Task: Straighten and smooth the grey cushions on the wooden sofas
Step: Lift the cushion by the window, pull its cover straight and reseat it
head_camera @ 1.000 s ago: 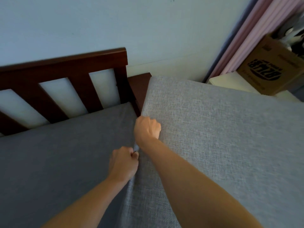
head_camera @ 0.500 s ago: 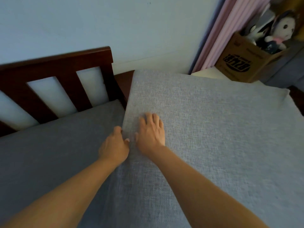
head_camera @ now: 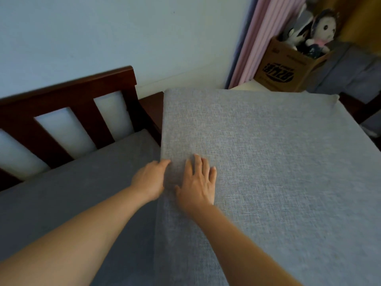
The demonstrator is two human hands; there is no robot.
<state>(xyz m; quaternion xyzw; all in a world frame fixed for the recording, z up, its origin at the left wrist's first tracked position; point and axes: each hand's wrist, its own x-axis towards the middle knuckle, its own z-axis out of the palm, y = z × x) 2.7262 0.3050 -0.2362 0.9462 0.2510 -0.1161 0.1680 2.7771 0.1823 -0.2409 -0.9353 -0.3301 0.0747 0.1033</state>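
Observation:
A light grey woven cushion [head_camera: 268,162] fills the right half of the view, its left edge raised above a darker grey seat cushion [head_camera: 72,203]. The dark wooden sofa frame [head_camera: 82,104] with slats runs behind the seat cushion. My right hand [head_camera: 198,182] lies flat on the light cushion near its left edge, fingers spread. My left hand [head_camera: 150,180] rests at that same left edge, fingers curled over the edge; whether it pinches the fabric I cannot tell.
A pale blue wall stands behind the sofa. A cardboard box [head_camera: 288,69] with dolls [head_camera: 321,32] sits at the back right beside a pink curtain [head_camera: 257,42]. More grey upholstery [head_camera: 354,73] shows at the far right.
Both hands were fists gripping the cushion's left edge a second ago. The right hand opened and went flat on top; the left shifted along the edge. The view swung right.

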